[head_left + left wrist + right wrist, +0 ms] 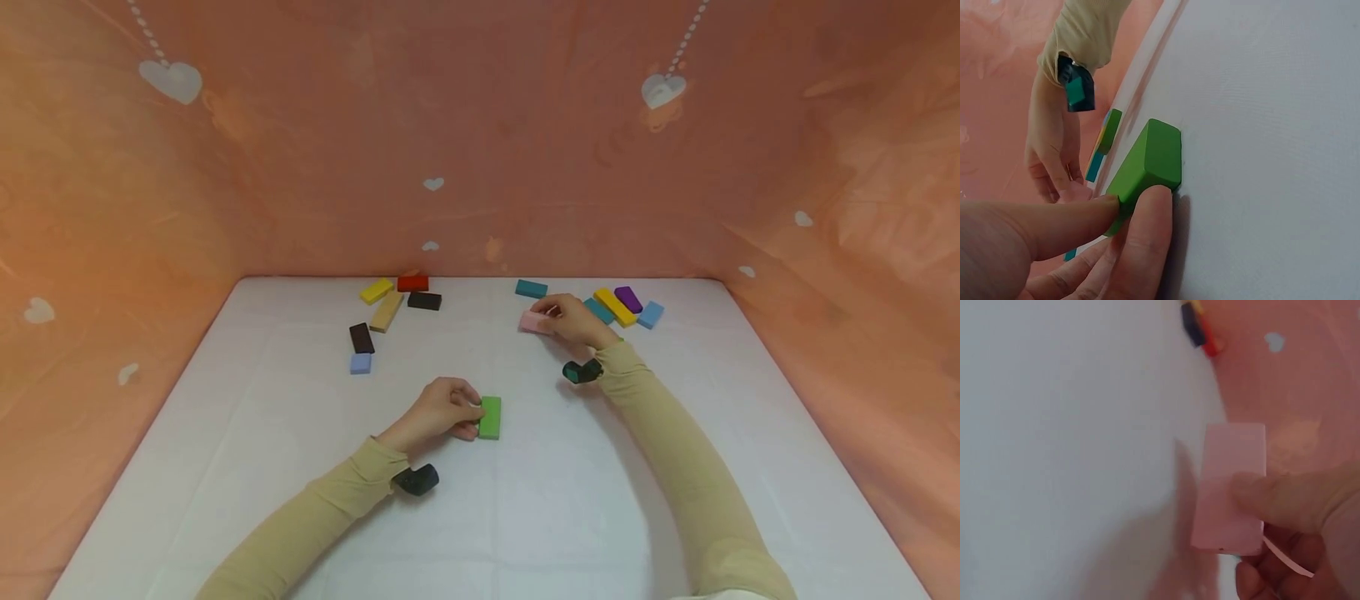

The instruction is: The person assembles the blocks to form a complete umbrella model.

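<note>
My left hand (438, 408) pinches a green block (490, 418) by its left side, near the middle of the table. In the left wrist view the thumb and a finger (1150, 219) grip one end of it, while the other end points away from the hand. Farther back and to the right, my right hand (573, 319) holds a pink block (533, 322). The right wrist view shows the thumb (1272, 494) across the pink block's broad face, with the other fingers curled behind and partly hidden.
At back left lie yellow (377, 290), red (413, 283), wood-coloured (387, 312), black (424, 301), dark brown (362, 338) and lavender (361, 363) blocks. Around the right hand are teal (531, 288), yellow (615, 307), purple (628, 299) and light blue (651, 315) ones. Pink cloth walls (480, 125) enclose the white table (247, 467).
</note>
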Demonstrator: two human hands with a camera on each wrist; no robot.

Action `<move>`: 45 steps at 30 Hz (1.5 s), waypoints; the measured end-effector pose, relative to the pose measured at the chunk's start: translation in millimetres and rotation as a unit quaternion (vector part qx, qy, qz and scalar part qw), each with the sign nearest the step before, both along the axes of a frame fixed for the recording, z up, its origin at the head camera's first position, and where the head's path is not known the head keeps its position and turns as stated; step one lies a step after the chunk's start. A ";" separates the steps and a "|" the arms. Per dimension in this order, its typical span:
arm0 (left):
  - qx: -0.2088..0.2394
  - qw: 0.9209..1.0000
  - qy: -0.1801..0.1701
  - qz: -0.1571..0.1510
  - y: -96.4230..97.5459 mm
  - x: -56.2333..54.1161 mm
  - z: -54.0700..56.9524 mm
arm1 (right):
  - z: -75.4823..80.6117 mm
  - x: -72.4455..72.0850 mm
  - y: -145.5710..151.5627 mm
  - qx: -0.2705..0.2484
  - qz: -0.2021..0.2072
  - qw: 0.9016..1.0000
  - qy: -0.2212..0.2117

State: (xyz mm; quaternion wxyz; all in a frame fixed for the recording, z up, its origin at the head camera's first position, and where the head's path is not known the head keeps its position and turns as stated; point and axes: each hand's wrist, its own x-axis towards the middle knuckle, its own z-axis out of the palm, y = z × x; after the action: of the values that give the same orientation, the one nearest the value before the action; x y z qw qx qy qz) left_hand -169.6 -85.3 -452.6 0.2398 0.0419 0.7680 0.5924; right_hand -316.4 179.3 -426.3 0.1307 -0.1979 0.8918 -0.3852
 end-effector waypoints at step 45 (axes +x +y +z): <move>0.021 1.000 -0.020 0.013 3.6 1.4 -1.4 | -26.5 90.1 -50.6 -0.192 -0.034 0.972 -0.130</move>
State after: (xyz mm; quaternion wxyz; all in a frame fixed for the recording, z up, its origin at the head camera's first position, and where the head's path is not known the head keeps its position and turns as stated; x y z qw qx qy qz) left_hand -168.2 -81.6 -453.9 0.2465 0.0252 0.7511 0.6119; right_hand -226.3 128.8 -452.8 0.1918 -0.1376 0.7828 -0.5757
